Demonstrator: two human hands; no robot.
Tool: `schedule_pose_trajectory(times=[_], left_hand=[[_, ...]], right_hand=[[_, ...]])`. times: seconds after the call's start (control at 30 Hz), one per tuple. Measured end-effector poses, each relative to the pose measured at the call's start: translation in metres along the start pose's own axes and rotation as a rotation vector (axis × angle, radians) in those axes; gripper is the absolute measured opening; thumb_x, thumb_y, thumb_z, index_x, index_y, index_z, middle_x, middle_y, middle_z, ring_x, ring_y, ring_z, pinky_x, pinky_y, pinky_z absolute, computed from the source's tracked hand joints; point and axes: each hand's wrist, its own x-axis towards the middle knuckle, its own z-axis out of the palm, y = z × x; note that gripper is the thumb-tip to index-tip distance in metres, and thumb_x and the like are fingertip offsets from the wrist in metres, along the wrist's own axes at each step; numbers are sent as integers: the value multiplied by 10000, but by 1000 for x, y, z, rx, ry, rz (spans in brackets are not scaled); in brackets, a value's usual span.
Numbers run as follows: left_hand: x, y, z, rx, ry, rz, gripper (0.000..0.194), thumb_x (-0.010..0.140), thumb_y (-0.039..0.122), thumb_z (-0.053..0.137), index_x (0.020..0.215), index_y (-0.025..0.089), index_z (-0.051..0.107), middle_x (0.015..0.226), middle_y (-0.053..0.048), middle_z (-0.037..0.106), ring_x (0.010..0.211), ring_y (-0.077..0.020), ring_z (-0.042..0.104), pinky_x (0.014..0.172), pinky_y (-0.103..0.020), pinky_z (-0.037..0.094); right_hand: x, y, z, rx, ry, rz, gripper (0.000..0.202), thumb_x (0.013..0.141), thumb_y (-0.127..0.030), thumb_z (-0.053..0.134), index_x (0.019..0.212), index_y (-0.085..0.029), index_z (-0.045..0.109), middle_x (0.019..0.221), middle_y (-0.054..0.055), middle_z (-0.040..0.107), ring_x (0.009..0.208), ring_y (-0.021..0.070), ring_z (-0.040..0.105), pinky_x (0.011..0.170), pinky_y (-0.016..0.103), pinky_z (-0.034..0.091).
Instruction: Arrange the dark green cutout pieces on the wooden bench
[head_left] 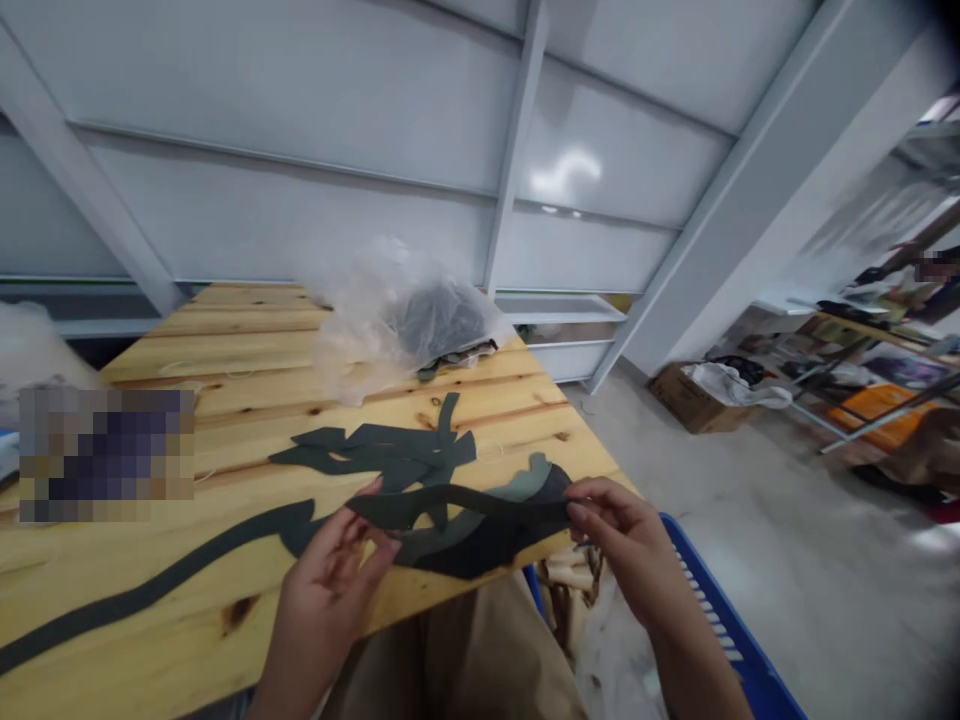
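Between my two hands stretches a curved dark green strip of cut material point(480, 499), fabric or leather; I cannot tell which. My left hand point(326, 575) pinches its left end between thumb and fingers. At the other end, the thumb and fingers of my right hand point(619, 525) are closed on the strip. Under it, at the table's near edge, lie a darker cut piece point(480, 548) and paler green ones, partly covered. Farther back is a loose heap of dark green cut pieces point(382, 455). A long curved strip point(172, 575) runs off to the left.
A crumpled clear plastic bag point(375, 330) with dark contents lies toward the back of the wooden table point(247, 400). To my right stands a blue plastic basket point(712, 610) on the floor. A cardboard box point(697, 400) sits beyond, near shelving. A white panelled partition point(300, 90) backs the table.
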Motion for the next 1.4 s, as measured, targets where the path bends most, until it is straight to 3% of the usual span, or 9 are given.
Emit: schedule_pose_trajectory(times=[0.13, 0.33, 0.53, 0.73, 1.0, 1.13, 1.23, 1.4], left_hand=[[-2, 13, -4, -83, -4, -121, 666, 696, 616, 821, 1195, 192, 706, 1118, -68, 758, 1035, -220, 714, 928, -292, 607], [-1, 19, -5, -79, -37, -121, 605, 754, 582, 793, 1221, 208, 704, 773, 18, 673, 746, -111, 645, 668, -152, 526], [3, 9, -6, -151, 50, -137, 518, 796, 599, 744, 1117, 193, 733, 1003, -37, 761, 933, -167, 691, 769, -183, 555], [-2, 16, -3, -184, 52, -153, 546, 761, 561, 795, 1172, 218, 689, 757, 22, 716, 738, -121, 648, 703, -164, 514], [-5, 23, 0, 6, 91, -36, 433, 845, 553, 682, 1138, 235, 696, 780, 23, 664, 752, -124, 585, 738, -189, 480], [-7, 23, 1, -19, 53, -35, 397, 866, 524, 667, 1149, 247, 686, 756, 33, 642, 758, -108, 594, 736, -162, 473], [-8, 17, -1, -37, -15, -57, 382, 861, 526, 675, 1142, 267, 687, 787, 32, 683, 786, -98, 629, 769, -144, 495], [-1, 2, -8, 117, -238, 37, 325, 777, 524, 786, 974, 267, 768, 849, 0, 746, 751, -126, 687, 668, -169, 541]], right_hand=[[-2, 6, -3, -9, 10, 10, 398, 716, -501, 859, 935, -180, 770, 715, 29, 678, 623, 98, 610, 578, 178, 513], [-2, 11, -3, -47, 134, -18, 433, 685, -512, 877, 970, -197, 789, 855, 49, 731, 696, 99, 635, 626, 176, 545], [3, 20, -1, -95, 137, -41, 429, 705, -536, 850, 965, -198, 806, 880, 64, 757, 760, 140, 679, 690, 229, 579], [2, 23, 2, -48, 163, -82, 417, 716, -507, 857, 1011, -218, 798, 925, 64, 767, 789, 138, 689, 711, 217, 583], [1, 26, 0, -97, 110, -93, 370, 717, -443, 869, 1037, -270, 809, 967, 38, 765, 861, 124, 694, 756, 179, 574], [2, 27, -9, -169, 95, -177, 388, 704, -393, 882, 1074, -305, 805, 1048, 22, 763, 952, 125, 691, 869, 187, 566], [7, 29, -19, -130, 152, -179, 382, 726, -424, 864, 1086, -316, 798, 1055, 20, 766, 952, 131, 697, 851, 195, 571], [14, 33, -37, -112, 189, -130, 461, 736, -486, 846, 1146, -288, 777, 1077, 46, 767, 948, 162, 704, 822, 235, 583]])
